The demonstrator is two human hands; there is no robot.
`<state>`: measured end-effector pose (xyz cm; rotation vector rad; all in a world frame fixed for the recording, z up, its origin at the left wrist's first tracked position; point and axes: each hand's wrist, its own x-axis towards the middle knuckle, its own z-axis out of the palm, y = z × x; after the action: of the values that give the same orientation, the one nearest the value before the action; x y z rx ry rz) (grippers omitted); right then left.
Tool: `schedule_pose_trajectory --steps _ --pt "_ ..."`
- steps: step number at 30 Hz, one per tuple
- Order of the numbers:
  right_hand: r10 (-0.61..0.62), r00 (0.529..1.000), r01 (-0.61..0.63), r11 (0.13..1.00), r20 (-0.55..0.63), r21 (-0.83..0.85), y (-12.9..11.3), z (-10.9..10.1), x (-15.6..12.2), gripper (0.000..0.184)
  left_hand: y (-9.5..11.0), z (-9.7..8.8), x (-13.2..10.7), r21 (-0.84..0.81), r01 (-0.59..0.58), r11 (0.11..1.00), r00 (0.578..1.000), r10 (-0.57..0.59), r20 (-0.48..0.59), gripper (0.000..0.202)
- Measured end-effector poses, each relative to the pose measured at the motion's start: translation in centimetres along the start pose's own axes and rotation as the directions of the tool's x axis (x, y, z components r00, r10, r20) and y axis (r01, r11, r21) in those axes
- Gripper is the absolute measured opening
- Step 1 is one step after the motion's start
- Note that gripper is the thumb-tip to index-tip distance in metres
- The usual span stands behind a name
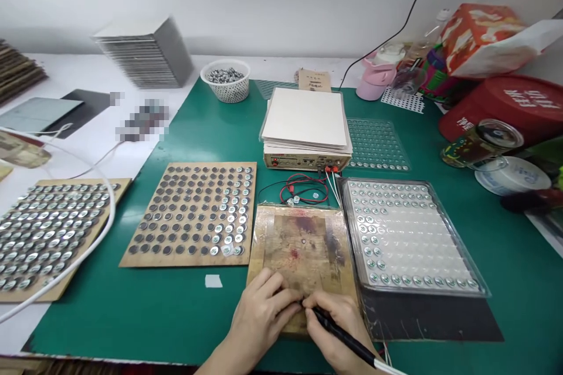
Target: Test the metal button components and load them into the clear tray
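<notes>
My right hand is closed around a black pen-shaped probe with a white cable running off its back end. My left hand pinches near the probe's tip; whatever is between its fingers is hidden. Both hands are over the near part of a stained wooden board. Left of it, a brown board carries rows of small round metal-rimmed discs, dark-topped or silver with green marks. To the right, a clear plastic tray has similar silver discs in its upper rows, left columns and bottom row.
Behind the wooden board, a bench instrument sits under white sheets, with red and white leads in front. A white basket of small metal parts stands farther back. Another disc-filled board lies far left, crossed by a white cable.
</notes>
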<state>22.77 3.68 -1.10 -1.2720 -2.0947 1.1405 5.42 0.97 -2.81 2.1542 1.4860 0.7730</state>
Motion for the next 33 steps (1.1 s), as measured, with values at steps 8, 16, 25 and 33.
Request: schedule_pose_trajectory --steps 8,16,25,33 --pt "-0.028 0.999 0.028 1.0 -0.027 -0.009 1.0 0.6 -0.5 0.017 -0.2 0.0 0.1 -0.026 0.006 1.0 1.0 -0.006 -0.017 0.011" --pt "-0.085 0.995 0.083 0.995 -0.053 -0.048 1.1 0.5 -0.6 0.019 0.3 -0.7 0.4 0.015 -0.001 1.0 1.0 0.001 0.018 0.016" --pt "-0.693 0.694 0.56 0.689 -0.194 -0.46 2.0 2.5 -1.1 0.033 -10.6 -10.8 7.1 0.444 0.347 0.826 0.936 -0.278 -0.215 0.03" --pt "-0.507 0.8 0.27 0.781 -0.321 -0.563 2.7 -4.7 1.8 0.027 -12.9 -11.9 7.9 0.443 0.472 0.762 0.877 -0.456 -0.15 0.038"
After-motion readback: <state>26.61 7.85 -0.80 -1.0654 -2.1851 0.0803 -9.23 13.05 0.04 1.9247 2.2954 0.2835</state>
